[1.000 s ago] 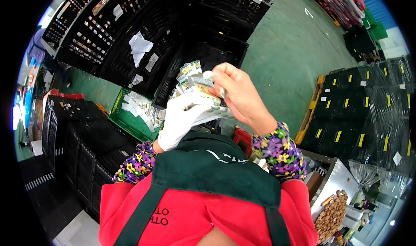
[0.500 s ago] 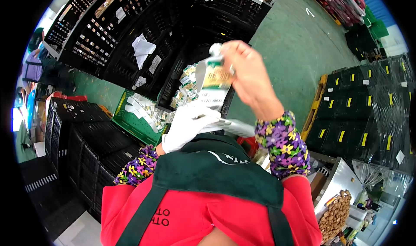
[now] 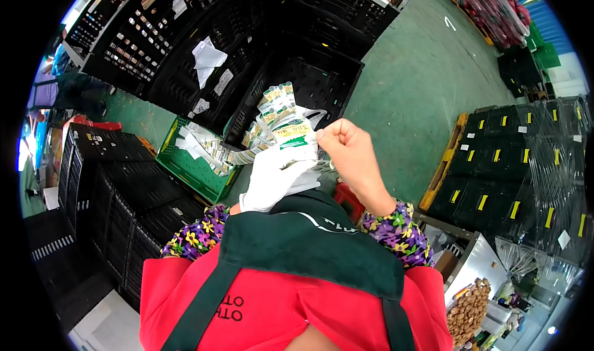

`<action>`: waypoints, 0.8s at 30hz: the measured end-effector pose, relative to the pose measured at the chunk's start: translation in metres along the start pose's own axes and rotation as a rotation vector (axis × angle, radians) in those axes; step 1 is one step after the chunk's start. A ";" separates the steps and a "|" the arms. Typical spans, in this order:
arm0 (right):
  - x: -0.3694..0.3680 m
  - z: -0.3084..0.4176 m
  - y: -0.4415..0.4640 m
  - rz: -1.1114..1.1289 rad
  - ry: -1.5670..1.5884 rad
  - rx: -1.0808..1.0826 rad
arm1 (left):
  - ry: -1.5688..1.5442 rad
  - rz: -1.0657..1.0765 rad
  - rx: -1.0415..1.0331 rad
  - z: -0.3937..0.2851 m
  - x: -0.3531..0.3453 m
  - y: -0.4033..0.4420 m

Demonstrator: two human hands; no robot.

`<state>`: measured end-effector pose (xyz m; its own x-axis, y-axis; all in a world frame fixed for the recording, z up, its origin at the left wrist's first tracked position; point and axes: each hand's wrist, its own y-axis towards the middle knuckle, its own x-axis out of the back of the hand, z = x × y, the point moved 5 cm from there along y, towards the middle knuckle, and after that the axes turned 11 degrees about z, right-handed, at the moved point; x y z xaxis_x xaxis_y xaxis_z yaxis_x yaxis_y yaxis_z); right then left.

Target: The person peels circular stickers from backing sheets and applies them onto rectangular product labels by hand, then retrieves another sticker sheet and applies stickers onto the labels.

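Green floor (image 3: 402,91) beside a black crate (image 3: 333,82)

Right of it, wrapped crates (image 3: 495,159); left, a green crate (image 3: 197,181). On the black crate's near side, the gloved left hand (image 3: 275,181) curls round a printed label (image 3: 293,131), whose edge the right hand (image 3: 356,158) pinches.

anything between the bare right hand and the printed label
Nothing visible. The right hand already has its fingertips at the edge of the label, seemingly pinching it. The gloved left hand is at the label's near end, not between the two.
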<state>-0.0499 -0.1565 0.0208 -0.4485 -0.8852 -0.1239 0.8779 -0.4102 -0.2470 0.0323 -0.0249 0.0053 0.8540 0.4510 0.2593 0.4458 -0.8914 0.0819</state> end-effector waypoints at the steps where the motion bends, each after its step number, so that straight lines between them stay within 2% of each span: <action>1: 0.001 -0.003 0.000 -0.004 0.001 0.000 | 0.000 0.004 0.000 -0.002 -0.002 0.000; 4: 0.005 0.004 -0.002 -0.042 -0.464 -0.022 | 0.017 0.000 -0.030 -0.009 -0.004 0.000; 7: 0.015 0.017 -0.001 -0.096 -0.551 0.042 | -0.007 -0.018 -0.034 -0.002 -0.001 -0.002; 8: 0.018 0.011 0.001 -0.022 -0.413 0.032 | -0.004 -0.005 -0.043 -0.005 0.000 0.000; 9: 0.017 0.010 0.002 -0.022 -0.413 0.032 | -0.001 0.008 -0.051 -0.006 0.001 0.000; 11: 0.001 0.003 0.005 0.236 -0.247 -0.018 | 0.074 0.063 -0.090 -0.009 -0.003 -0.001; 12: -0.001 0.008 0.008 0.221 -0.147 0.058 | 0.152 0.119 -0.132 -0.012 -0.005 -0.001; 13: 0.007 0.020 0.013 0.130 -0.257 0.045 | 0.154 0.120 -0.134 -0.011 -0.005 -0.001; 15: 0.020 0.038 0.026 -0.017 -0.010 0.168 | 0.415 0.203 -0.165 -0.008 -0.013 -0.005; 19: 0.039 0.040 0.032 -0.088 -0.010 0.151 | 0.253 0.195 -0.113 0.005 -0.018 -0.012; 20: 0.038 0.036 0.026 -0.165 -0.002 0.148 | 0.088 0.114 -0.041 0.006 -0.014 -0.012; 21: 0.036 0.032 0.018 -0.239 0.004 0.141 | 0.098 0.058 -0.035 0.002 -0.008 -0.010; 23: 0.022 0.020 0.007 -0.181 0.011 0.186 | -0.023 -0.020 -0.043 0.000 -0.005 -0.006; 24: 0.013 0.018 0.002 -0.151 0.000 0.177 | 0.011 0.024 -0.028 -0.001 -0.003 -0.005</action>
<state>-0.0509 -0.1732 0.0357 -0.5774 -0.8105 -0.0986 0.8163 -0.5705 -0.0902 0.0273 -0.0223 0.0049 0.8614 0.4291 0.2719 0.4175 -0.9029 0.1026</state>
